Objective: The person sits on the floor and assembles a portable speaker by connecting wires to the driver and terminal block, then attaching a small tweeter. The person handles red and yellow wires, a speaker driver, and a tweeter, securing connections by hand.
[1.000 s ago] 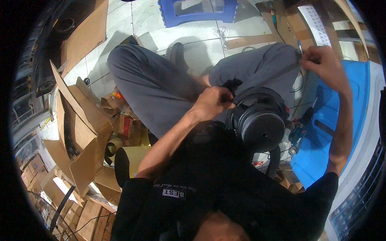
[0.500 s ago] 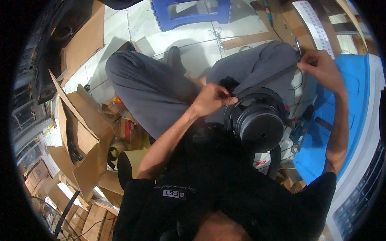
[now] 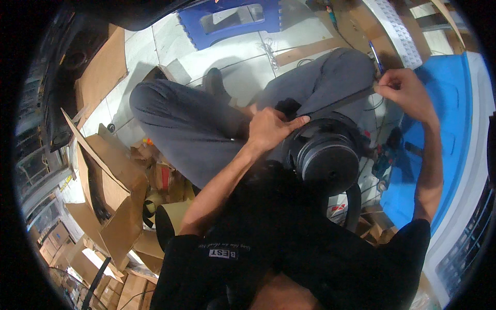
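A black round loudspeaker [image 3: 331,164] lies in my lap with its stepped magnet side up. My left hand [image 3: 268,129] is closed at the loudspeaker's far left rim, thumb stretched toward the right. From that thumb a narrow dark strip [image 3: 343,102] runs over my grey-trousered right thigh to my right hand [image 3: 405,93]. My right hand is raised beside the right knee, thumb and forefinger pinched on the strip's other end. A small black crumpled piece [image 3: 288,107] rests just beyond my left hand; its kind cannot be told.
Opened cardboard boxes [image 3: 111,191] and a roll of black, yellow-backed material [image 3: 173,219] are at the left. A blue plastic stool [image 3: 227,23] stands ahead on the tiles. A blue plastic lid or tub [image 3: 429,139], a power tool [image 3: 383,159] and a blue pen [image 3: 374,54] are at the right.
My left thumb has straightened toward the right and my left hand sits lower on the loudspeaker's rim. The dark strip between my hands now shows plainly. The whole view has shifted slightly.
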Demonstrator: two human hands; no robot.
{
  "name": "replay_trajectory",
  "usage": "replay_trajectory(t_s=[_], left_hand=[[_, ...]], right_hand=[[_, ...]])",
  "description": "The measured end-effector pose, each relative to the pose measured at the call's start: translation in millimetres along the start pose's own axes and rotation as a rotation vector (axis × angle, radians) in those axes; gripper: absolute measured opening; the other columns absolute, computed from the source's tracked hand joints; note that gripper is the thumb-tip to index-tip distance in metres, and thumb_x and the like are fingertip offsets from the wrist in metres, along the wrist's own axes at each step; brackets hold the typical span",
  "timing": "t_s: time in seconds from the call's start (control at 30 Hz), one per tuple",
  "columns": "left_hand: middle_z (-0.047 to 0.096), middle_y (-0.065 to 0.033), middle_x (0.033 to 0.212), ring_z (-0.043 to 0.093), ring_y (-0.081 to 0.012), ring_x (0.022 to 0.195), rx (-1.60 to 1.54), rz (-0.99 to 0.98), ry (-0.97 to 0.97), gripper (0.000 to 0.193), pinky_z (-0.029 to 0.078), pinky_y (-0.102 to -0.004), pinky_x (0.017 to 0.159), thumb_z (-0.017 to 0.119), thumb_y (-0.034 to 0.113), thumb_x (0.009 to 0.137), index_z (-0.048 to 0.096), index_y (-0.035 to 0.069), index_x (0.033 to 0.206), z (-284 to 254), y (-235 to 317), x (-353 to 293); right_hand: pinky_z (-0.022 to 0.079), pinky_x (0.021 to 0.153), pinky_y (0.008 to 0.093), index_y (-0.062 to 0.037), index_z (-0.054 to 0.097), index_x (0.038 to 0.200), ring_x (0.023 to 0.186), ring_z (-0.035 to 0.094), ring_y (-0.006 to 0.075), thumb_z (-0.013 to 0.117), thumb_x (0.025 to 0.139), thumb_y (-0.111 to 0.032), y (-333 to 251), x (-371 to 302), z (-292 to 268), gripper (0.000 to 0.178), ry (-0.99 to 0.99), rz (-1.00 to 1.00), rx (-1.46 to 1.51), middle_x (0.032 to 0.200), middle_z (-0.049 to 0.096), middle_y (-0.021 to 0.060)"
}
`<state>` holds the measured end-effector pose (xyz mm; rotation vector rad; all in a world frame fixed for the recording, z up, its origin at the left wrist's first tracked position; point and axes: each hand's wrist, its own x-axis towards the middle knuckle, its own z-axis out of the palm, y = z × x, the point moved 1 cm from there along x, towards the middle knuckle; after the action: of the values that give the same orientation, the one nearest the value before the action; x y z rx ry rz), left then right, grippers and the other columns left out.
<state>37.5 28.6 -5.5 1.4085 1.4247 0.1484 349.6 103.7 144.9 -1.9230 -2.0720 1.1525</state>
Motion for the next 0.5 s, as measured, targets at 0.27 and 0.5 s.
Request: replay_trajectory(t_s=[0.27, 0.5], left_hand=[[0.069, -0.0187, 0.063, 0.072, -0.0313, 0.068, 0.107, -0.051, -0.025, 0.078, 0.056, -0.0426, 0.072, 0.071, 0.075, 0.08, 0.078, -0.002, 0.074, -4.9, 16.2, 4.9], [0.068, -0.0184, 0.062, 0.07, -0.0341, 0.065, 0.279, 0.009, 0.075, 0.077, 0.055, -0.0448, 0.069, 0.069, 0.076, 0.08, 0.075, 0.0, 0.067, -0.7, 30.4, 3.7]], right_hand=[[0.046, 0.064, 0.0279, 0.0034, 0.07, 0.084, 0.068, 0.057, 0.0081, 0.077, 0.087, -0.015, 33.2, -28.9, 17.9, 0.02, 0.021, 0.139, 0.148, 0.072, 0.065, 0.0021], [0.048, 0.068, 0.0292, 0.003, 0.071, 0.083, 0.073, 0.059, 0.0095, 0.078, 0.087, -0.016, 42.8, -46.4, 31.3, 0.021, 0.099, 0.135, 0.217, 0.073, 0.066, 0.0026]])
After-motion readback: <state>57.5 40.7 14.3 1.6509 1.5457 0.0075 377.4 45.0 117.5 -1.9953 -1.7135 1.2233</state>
